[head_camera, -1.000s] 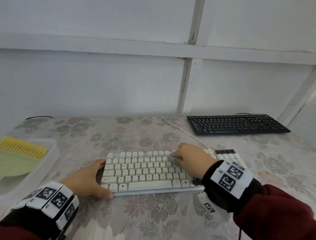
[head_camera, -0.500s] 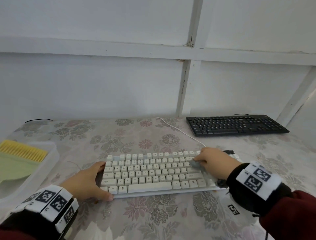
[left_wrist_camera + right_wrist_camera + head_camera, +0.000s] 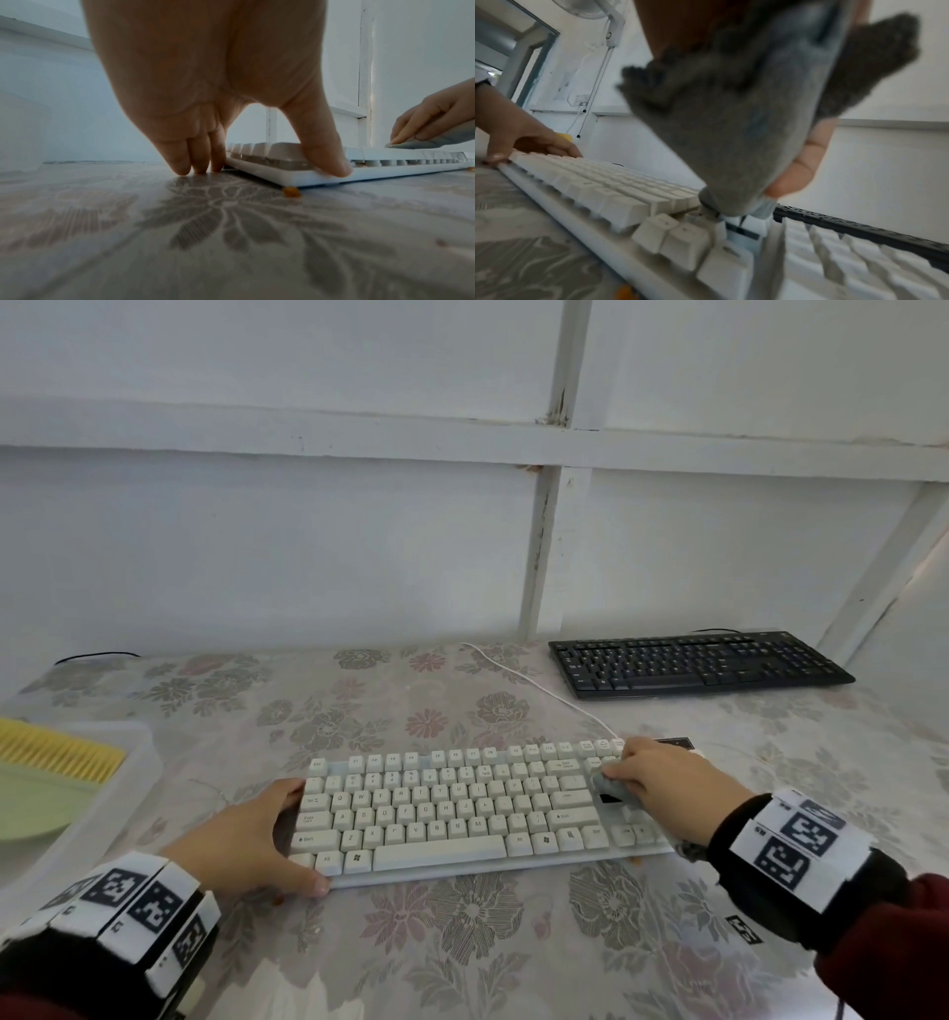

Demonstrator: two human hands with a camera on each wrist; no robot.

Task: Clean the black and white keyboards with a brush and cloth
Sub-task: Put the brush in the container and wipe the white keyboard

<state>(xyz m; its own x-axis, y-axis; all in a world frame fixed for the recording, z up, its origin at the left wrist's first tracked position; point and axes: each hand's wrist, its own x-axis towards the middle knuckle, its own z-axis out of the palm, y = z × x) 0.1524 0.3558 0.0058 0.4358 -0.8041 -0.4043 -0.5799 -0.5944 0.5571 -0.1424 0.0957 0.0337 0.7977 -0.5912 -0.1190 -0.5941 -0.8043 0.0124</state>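
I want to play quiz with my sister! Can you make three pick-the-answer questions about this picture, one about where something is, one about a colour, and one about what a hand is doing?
1. Where is the black keyboard?
A. At the back right of the table, by the wall
B. Inside the plastic tub
C. Under the white keyboard

2. What colour are the brush bristles in the tub on the left?
A. Red
B. Yellow
C. Blue

3. What is the right hand doing?
A. Resting flat on the bare table
B. Lifting the black keyboard
C. Holding a grey cloth on the white keyboard

Answers:
1. A, it lies far from both hands, next to the wall.
2. B, the bristles show yellow at the picture's left edge.
3. C, the cloth sits under its fingers on the keys, while the left hand grips the keyboard's left end.
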